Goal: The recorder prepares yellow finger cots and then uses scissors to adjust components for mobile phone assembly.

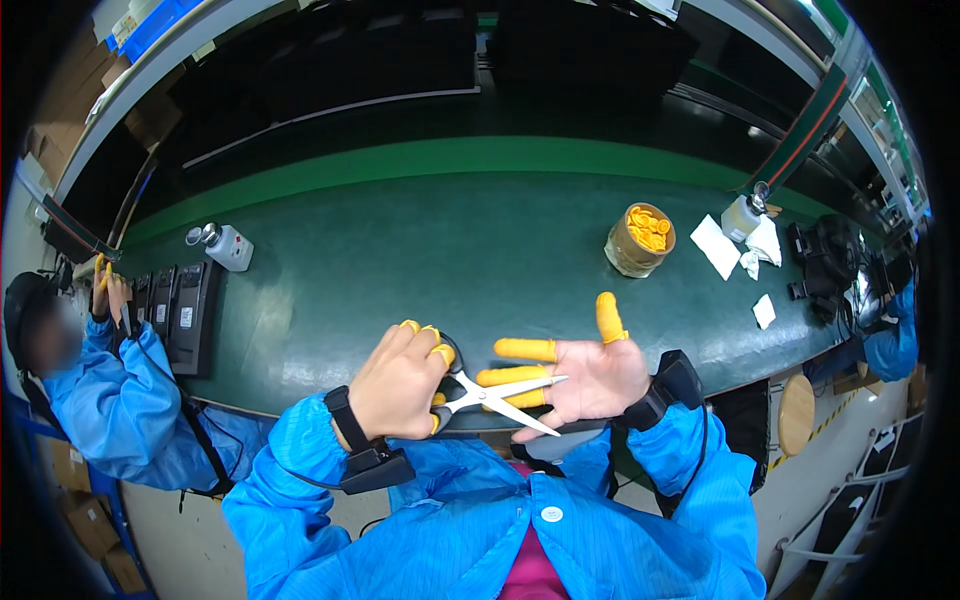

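Both hands meet over the near edge of a long, dark-green worktable. Curled round black finger loops, the left hand has hold of silver-bladed scissors, their blades parted and pointing toward the other palm. The right hand is turned palm up with its fingers stretched out, gripping nothing. Its thumb and next three fingers wear tube-shaped, yellow, rubbery finger cots, while the little finger looks bare. From here the ring finger seems to lie between the two blades, though I can't tell whether metal touches it.

As for how far things have got, I'd judge the right hand's covering mostly done: four digits sheathed, one without. Yellow also caps the left hand's digits where they show, but the grip hides too much to count them. No slit cot or cut-off scrap is visible, so any snip with those blades looks not yet made.

Ahead of the right hand, well apart from it, stands a round brown tub heaped with loose yellow cots. White paper sheets lie to its right, near a white bottle with a metal top. Off to the left, a co-worker in a blue smock is beside flat black devices.
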Demonstrator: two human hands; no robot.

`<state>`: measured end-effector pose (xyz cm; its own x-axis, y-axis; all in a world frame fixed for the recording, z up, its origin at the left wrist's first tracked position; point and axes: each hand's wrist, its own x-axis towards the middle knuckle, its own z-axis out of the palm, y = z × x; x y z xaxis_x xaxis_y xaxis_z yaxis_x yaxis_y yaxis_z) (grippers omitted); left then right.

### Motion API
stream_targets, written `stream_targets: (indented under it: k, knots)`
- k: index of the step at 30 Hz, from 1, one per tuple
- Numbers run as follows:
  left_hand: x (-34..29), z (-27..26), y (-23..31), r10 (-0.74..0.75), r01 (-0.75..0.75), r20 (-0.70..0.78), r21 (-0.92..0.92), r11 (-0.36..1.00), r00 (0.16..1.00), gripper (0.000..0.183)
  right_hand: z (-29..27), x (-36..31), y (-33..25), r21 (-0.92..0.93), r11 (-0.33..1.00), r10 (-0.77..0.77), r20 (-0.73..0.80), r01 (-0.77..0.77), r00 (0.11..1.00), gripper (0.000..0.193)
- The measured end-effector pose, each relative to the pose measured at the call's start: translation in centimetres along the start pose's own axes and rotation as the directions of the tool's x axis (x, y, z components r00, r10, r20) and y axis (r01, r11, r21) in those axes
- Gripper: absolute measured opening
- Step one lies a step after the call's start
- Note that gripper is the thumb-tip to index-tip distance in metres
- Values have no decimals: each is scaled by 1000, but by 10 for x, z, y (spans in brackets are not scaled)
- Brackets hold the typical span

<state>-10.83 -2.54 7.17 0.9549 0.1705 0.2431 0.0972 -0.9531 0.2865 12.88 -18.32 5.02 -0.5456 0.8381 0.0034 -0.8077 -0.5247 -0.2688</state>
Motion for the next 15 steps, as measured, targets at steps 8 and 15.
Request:
stream_targets:
  k: [8, 15]
  knots:
    - [14, 11, 7, 9, -13, 62, 62, 998, 998, 32, -12, 8, 7, 59, 995, 77, -8, -76, 997, 120]
    - [4, 23, -5, 3, -18, 116, 130, 991, 993, 27, -12, 7, 8, 52, 997, 62, 6, -62, 998, 115]
